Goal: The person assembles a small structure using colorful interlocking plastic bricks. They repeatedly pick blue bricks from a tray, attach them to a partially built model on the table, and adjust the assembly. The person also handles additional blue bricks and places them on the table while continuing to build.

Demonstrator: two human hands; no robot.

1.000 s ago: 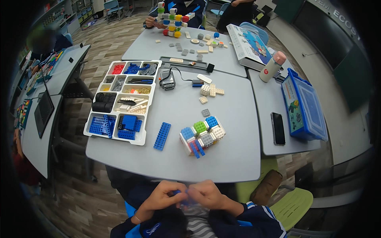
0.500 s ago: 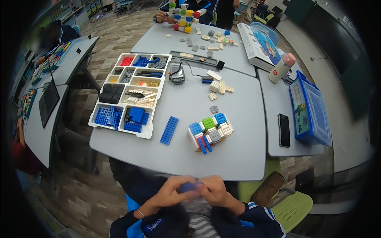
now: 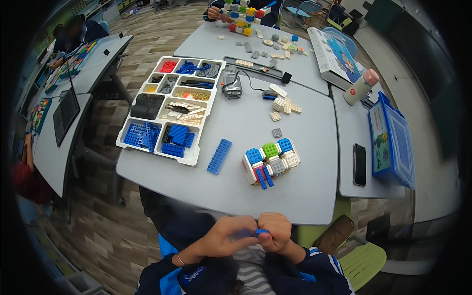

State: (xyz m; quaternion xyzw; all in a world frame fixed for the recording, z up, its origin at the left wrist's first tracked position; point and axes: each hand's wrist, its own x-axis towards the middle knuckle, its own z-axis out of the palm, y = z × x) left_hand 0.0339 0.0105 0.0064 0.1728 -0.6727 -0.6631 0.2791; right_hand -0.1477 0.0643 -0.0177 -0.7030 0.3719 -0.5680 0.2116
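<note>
A small blue building brick [image 3: 262,231] is pinched between the thumb and curled fingers of my right hand [image 3: 277,230], just off the near table edge. My left hand [image 3: 223,237] meets it from the other side, its thumb and fingers closing on the blurred blue part. How far the blue part reaches inside the hands is hidden. Beyond them on the table stands a block assembly [image 3: 273,162] of blue, green, grey and white cubes, with two thin blue beams sticking out in front. To its left lies a long blue studded plate [image 3: 219,156].
A white sorting tray [image 3: 207,121] with several compartments of parts takes up the left side. A grey battery box [image 3: 232,87] with a cable sits behind. At right are a phone [image 3: 359,164], a blue bin [image 3: 400,142] and a bottle [image 3: 361,87]. Another person handles a colourful build [image 3: 241,29] opposite.
The view has shifted, so the table things appear slightly right and higher. My right hand has turned and curled, and the blue brick now shows at its thumb; the hands are still together.
</note>
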